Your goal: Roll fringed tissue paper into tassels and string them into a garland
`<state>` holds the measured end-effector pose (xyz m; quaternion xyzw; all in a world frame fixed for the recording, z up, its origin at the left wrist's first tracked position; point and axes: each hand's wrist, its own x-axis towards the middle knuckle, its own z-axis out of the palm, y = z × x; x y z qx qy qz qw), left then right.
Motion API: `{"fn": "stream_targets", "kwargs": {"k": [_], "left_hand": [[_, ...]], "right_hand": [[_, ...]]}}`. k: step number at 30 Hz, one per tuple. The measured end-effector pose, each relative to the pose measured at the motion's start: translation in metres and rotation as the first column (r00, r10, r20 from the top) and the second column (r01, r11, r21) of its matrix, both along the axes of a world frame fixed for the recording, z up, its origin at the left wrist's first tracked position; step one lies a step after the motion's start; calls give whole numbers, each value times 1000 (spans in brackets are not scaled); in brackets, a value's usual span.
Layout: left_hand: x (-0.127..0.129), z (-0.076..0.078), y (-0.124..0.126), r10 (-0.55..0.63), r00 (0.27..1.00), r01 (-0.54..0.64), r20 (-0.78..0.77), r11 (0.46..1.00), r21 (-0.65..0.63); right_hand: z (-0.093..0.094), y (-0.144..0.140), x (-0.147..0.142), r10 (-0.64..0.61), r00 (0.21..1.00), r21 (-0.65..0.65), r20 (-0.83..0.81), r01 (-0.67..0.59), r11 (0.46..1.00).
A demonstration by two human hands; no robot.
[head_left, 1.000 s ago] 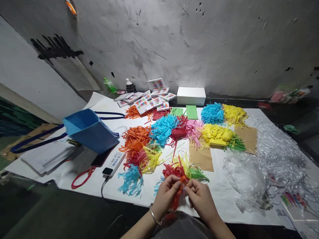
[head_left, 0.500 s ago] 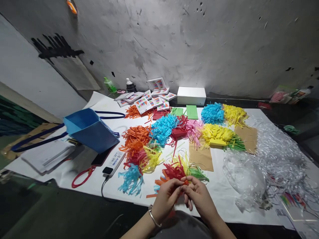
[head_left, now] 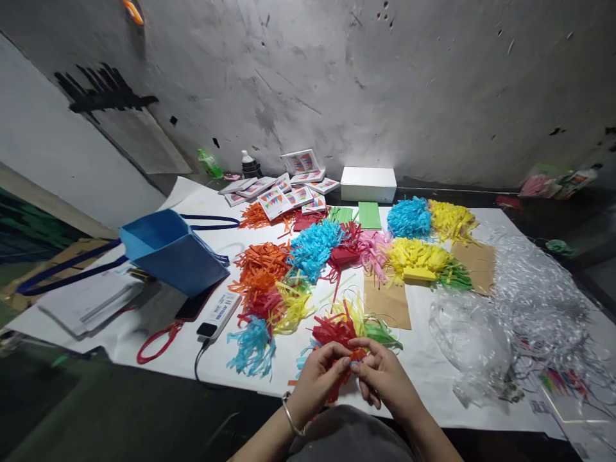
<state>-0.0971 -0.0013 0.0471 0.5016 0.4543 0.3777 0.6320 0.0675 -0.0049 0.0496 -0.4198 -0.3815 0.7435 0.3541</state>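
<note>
Hands, left (head_left: 320, 378) and right (head_left: 382, 375), are meeting at the table's (head_left: 144, 359) near edge, apparently pinching red paper fringe (head_left: 342, 378) together.

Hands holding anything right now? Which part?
Both: left hand and right hand pinch a bunch of red-orange paper strips at its top end; the strips hang below the fingertips.

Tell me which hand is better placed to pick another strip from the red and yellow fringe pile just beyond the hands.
Probably the right hand. Both hands pinch the orange-red paper strip, but the right hand's fingertips lie closer to the fringe pile, right in front of it; the left hand sits slightly nearer the table edge.
</note>
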Motion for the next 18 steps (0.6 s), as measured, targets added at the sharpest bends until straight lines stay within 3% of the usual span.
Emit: {"fn": "stream_targets", "kwargs": {"k": [6,11,18], "left_hand": [[-2,4,-1,-19,991,34,-134,993,112],[-1,-1,-1,38,999,-37,-32,998,49],[1,3,-4,-30,995,38,-95,996,85]], "right_hand": [[1,-2,0,5,992,-53,-123,-12,999],[0,-3,0,1,978,-89,-210,-20,996],[4,-2,-2,-38,987,-57,-157,29,998]]}}
